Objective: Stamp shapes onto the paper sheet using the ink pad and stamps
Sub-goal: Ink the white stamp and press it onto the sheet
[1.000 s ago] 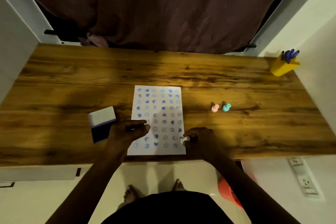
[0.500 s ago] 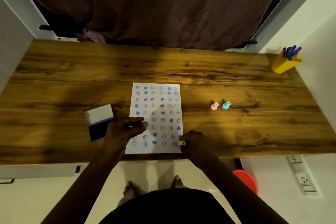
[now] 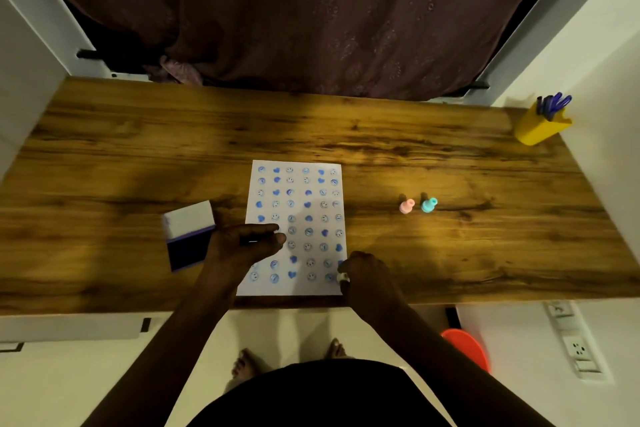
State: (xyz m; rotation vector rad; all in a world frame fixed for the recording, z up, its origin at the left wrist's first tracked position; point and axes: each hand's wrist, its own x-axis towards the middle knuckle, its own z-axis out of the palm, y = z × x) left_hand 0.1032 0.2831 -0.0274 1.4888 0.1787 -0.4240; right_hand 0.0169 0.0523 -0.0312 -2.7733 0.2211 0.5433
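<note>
A white paper sheet (image 3: 298,198) lies on the wooden table (image 3: 381,149), covered with rows of blue heart and smiley prints. My right hand (image 3: 365,274) grips a small white stamp (image 3: 343,277) pressed at the sheet's lower right corner. Resting on the sheet's left edge, my left hand (image 3: 246,243) has its fingers curled; whether it holds anything is unclear. The open ink pad (image 3: 189,248), with its white lid (image 3: 189,218) raised, sits just left of that hand. A pink stamp (image 3: 406,206) and a teal stamp (image 3: 428,204) stand to the right of the sheet.
A yellow holder with blue pens (image 3: 542,123) stands at the table's far right corner. A dark curtain (image 3: 294,10) hangs behind the table. White walls close in on both sides. A red object (image 3: 467,347) sits on the floor below the table's right part.
My right hand has moved the white stamp slightly down toward the sheet's bottom right corner. The left hand stays on the sheet's left edge.
</note>
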